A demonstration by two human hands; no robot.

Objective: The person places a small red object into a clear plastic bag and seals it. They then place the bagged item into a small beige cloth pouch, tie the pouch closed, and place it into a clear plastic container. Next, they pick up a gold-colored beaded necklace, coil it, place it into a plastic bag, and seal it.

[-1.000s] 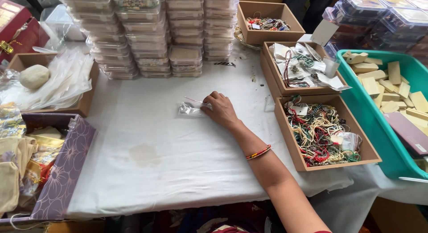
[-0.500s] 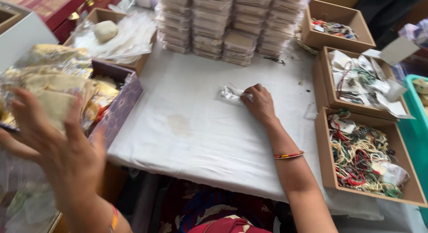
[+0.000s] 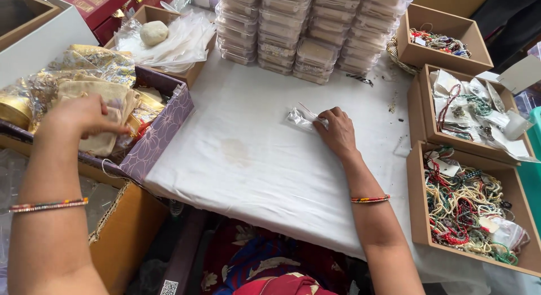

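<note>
On the white table [image 3: 270, 182], left of the small plastic bag [image 3: 301, 119], sat a purple box [image 3: 160, 137] of cloth pouches [image 3: 98, 100]. Left hand [image 3: 79, 115] curled, fingers closing around one pouch; a firm pinch seemed best. Right hand [image 3: 337, 132] pressed flat on the bag's edge, grasping nothing.

A small clear plastic packet [image 3: 301, 119] lies crumpled and flat just below the stack of clear boxes [image 3: 307, 30]; cream cloth pouches [image 3: 104, 103] sit heaped far left of that stack.

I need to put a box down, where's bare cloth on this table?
Bare white cloth lies between the purple box and the right hand, around the faint stain. Crowded: container stacks at the back, bead boxes right.
</note>
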